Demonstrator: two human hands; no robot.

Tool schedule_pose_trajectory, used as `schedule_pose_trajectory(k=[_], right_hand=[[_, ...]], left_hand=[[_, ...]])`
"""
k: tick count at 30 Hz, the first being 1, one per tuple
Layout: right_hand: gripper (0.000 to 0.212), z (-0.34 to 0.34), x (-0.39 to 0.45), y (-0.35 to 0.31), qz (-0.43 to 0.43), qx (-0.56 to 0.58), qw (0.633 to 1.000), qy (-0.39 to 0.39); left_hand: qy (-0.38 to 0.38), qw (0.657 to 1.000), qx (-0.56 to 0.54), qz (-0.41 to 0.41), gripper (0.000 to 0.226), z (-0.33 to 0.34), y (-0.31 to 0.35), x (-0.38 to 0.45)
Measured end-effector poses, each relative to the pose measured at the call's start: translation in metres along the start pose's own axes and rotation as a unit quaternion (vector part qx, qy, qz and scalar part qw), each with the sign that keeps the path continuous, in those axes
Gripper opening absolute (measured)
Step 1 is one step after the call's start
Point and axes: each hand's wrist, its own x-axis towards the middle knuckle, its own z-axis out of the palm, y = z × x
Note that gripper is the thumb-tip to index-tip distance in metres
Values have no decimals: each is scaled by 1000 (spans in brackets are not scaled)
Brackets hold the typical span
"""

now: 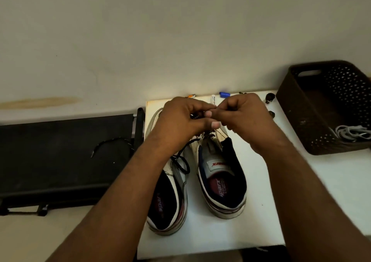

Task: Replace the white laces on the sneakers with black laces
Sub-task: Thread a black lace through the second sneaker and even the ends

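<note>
Two sneakers are seen side by side on a white desk (261,211). The left sneaker (170,197) and the right sneaker (220,181) are both laid the long way, with the heels turned toward the person and the toes pointed away, toward the wall. The toes are hidden under the hands.

Both hands are held close together just above the front of the right sneaker. The left hand (180,121) is curled, and its fingers (208,113) are pinched near the tips of the right hand's fingers. The right hand (247,117) is curled too. A black lace (192,141) is seen running from under the hands, down over the front of the right sneaker. It cannot be told for sure which fingers are holding it, because the lace end is hidden between the hands.

A black loop of lace (181,164) is seen lying on the left sneaker, right of its opening.

To the right of the sneakers, a dark basket (301,121) is set on the desk, with white laces (353,132) lying inside it. To the left of the sneakers, another black lace (112,143) is laid on a black surface (50,161).
</note>
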Motion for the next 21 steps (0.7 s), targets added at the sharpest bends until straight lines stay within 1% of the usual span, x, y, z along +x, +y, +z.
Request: schedule_pose_trajectory(k=[1, 3, 4, 5, 6, 8, 9, 11, 12, 13, 15, 17, 19, 21], right_hand=[[18, -2, -1, 0, 18, 10, 1000, -1], [12, -10, -1, 2, 86, 72, 994, -16], [9, -16, -2, 2, 120, 100, 988, -18], [10, -21, -2, 3, 143, 105, 984, -19], [15, -22, -1, 4, 158, 80, 984, -24], [28, -16, -5, 5, 184, -29, 980, -64], [33, -8, -6, 5, 186, -115, 972, -91], [34, 11, -8, 9, 163, -316, 928, -116], [33, 20, -8, 12, 145, -384, 906, -104], [31, 26, -7, 15, 137, -411, 897, -87], [28, 29, -5, 20, 141, -402, 903, -59], [26, 26, -1, 25, 161, -366, 915, -50], [20, 17, 1, 28, 193, -292, 936, -36], [11, 7, -1, 30, 234, -189, 953, -27]], left_hand=[[25, 1000, 0, -10, 20, 0, -2, 1], [54, 997, 43, -32, 5, -4, -6, 2], [62, 995, 59, -42, 2, -5, -9, 2], [72, 994, 57, -51, 2, -6, -12, 2], [80, 994, 42, -59, 1, -5, -14, 2], [88, 993, 11, -72, 5, 0, -17, 3], [88, 993, 2, -76, 8, 4, -18, 3], [81, 993, 4, -84, 12, 10, -19, 5], [80, 993, 12, -86, 12, 13, -20, 5], [81, 993, 20, -86, 11, 16, -22, 5], [78, 992, 50, -81, 10, 22, -25, 6], [61, 990, 95, -82, 10, 28, -28, 9], [47, 989, 107, -91, 10, 31, -29, 11], [41, 988, 110, -99, 11, 32, -27, 11]])
